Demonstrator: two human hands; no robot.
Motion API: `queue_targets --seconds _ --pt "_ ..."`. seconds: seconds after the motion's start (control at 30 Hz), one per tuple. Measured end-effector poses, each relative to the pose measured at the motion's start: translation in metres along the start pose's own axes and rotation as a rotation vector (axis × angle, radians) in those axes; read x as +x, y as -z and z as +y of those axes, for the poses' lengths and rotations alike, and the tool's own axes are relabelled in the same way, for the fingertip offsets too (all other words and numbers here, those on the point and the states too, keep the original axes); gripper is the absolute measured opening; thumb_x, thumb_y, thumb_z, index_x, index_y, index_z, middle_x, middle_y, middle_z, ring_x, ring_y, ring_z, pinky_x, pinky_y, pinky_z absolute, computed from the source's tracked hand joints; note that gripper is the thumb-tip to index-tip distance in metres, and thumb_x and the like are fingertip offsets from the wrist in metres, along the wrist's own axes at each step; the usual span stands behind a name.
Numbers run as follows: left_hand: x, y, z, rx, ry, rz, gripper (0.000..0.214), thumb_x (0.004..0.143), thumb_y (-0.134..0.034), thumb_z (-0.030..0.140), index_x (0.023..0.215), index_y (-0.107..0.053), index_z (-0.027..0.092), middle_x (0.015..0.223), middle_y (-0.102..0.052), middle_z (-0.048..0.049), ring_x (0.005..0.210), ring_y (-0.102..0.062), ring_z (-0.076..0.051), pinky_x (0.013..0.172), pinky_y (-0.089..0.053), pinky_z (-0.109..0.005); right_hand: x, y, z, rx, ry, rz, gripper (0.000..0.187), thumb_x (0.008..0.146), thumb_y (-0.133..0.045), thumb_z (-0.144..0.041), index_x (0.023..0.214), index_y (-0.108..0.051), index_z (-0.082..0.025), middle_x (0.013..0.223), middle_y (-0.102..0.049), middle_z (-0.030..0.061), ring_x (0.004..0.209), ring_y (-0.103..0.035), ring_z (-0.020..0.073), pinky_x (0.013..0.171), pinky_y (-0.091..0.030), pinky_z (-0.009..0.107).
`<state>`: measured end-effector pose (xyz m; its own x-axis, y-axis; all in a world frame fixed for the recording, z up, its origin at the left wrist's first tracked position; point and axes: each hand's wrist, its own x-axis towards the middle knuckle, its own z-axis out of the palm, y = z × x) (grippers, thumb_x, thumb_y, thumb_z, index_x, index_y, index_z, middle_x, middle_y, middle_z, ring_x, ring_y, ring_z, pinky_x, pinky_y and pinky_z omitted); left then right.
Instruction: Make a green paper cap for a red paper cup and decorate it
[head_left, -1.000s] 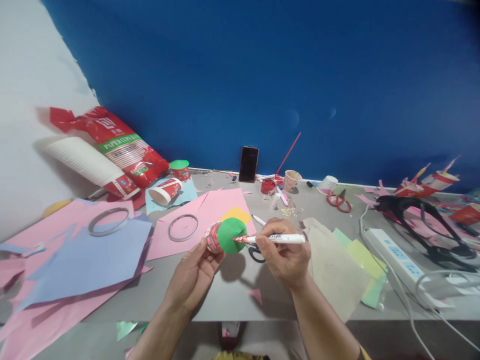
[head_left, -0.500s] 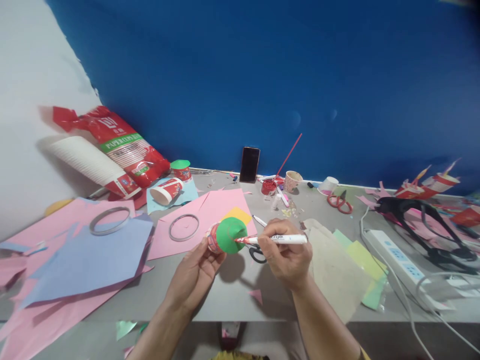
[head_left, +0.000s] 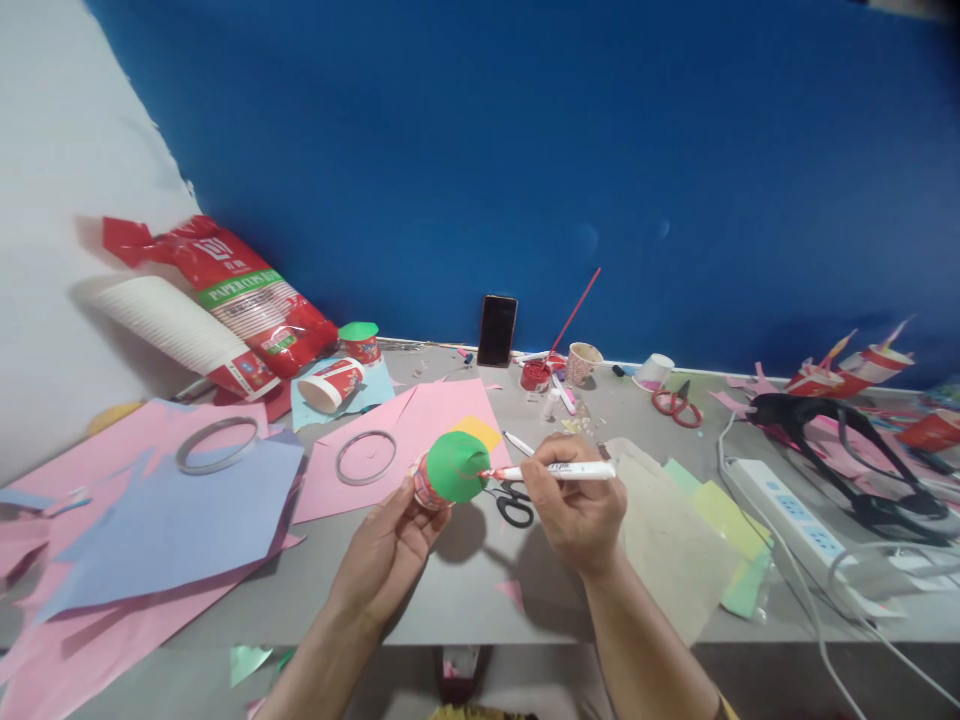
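My left hand [head_left: 401, 540] is closed round a red patterned paper cup [head_left: 424, 485] that carries a green paper cone [head_left: 454, 466] on its end. The cup is tilted, with the cone facing me and to the right. In my right hand [head_left: 577, 505] is a white marker pen [head_left: 581, 470], its red tip at the right edge of the cone. Whether the tip touches the paper I cannot tell. Black-handled scissors [head_left: 515, 506] lie behind, partly covered by the pen and my right hand. A small pink paper scrap [head_left: 511, 594] rests near the front edge.
Pink sheets [head_left: 420, 410], a blue sheet [head_left: 180, 525] and tape rings [head_left: 366, 458] lie left. A paper-cup bag [head_left: 255, 300] leans behind. A phone [head_left: 498, 330] stands at the back. Red scissors [head_left: 676, 405], a power strip [head_left: 787, 510] and cables are on the right.
The marker tip has shifted slightly right, from over the cone's face to its right edge. The cup and cone have turned a little in my left hand.
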<state>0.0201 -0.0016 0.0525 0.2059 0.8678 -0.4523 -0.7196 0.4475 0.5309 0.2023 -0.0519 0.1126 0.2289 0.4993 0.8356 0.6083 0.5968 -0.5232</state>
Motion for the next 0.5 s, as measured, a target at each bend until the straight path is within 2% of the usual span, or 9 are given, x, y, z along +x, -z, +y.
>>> queue_targets --seconds 0.13,0.27,0.4,0.5 --pt "0.0 -0.002 0.003 -0.024 0.036 0.04 0.018 0.098 -0.053 0.009 0.101 -0.07 0.012 0.08 -0.076 -0.0087 0.068 -0.074 -0.018 0.063 -0.066 -0.031 -0.002 0.001 0.007 -0.012 -0.099 0.126 0.014 0.092 -0.065 -0.02 0.078 -0.063 -0.02 0.063 -0.061 -0.0037 0.043 -0.048 0.008 0.041 -0.039 0.02" --pt "-0.001 -0.011 0.012 -0.082 0.097 0.074 0.019 0.1 -0.049 0.008 0.093 -0.066 0.012 0.077 -0.074 -0.0071 0.067 -0.075 -0.017 0.061 -0.066 -0.028 -0.004 0.003 0.014 0.009 -0.144 0.15 0.009 0.093 -0.066 -0.024 0.086 -0.068 -0.019 0.069 -0.066 -0.0015 0.048 -0.056 0.0103 0.045 -0.045 0.021" --pt "0.0 -0.024 0.02 -0.138 0.119 0.018 0.018 0.102 -0.048 0.009 0.1 -0.066 0.011 0.089 -0.077 -0.0108 0.081 -0.078 -0.018 0.066 -0.066 -0.026 -0.005 0.003 0.022 0.054 -0.212 0.162 0.011 0.094 -0.068 -0.028 0.088 -0.07 -0.019 0.074 -0.069 0.0012 0.06 -0.066 0.015 0.052 -0.05 0.023" --pt "0.003 -0.032 0.021 -0.148 0.137 -0.016 0.014 0.1 -0.053 0.01 0.103 -0.067 0.011 0.095 -0.076 -0.0118 0.078 -0.076 -0.018 0.061 -0.064 -0.025 -0.002 0.002 0.026 0.107 -0.306 0.197 0.017 0.095 -0.067 -0.033 0.086 -0.069 -0.018 0.069 -0.066 0.0002 0.056 -0.063 0.014 0.05 -0.05 0.023"
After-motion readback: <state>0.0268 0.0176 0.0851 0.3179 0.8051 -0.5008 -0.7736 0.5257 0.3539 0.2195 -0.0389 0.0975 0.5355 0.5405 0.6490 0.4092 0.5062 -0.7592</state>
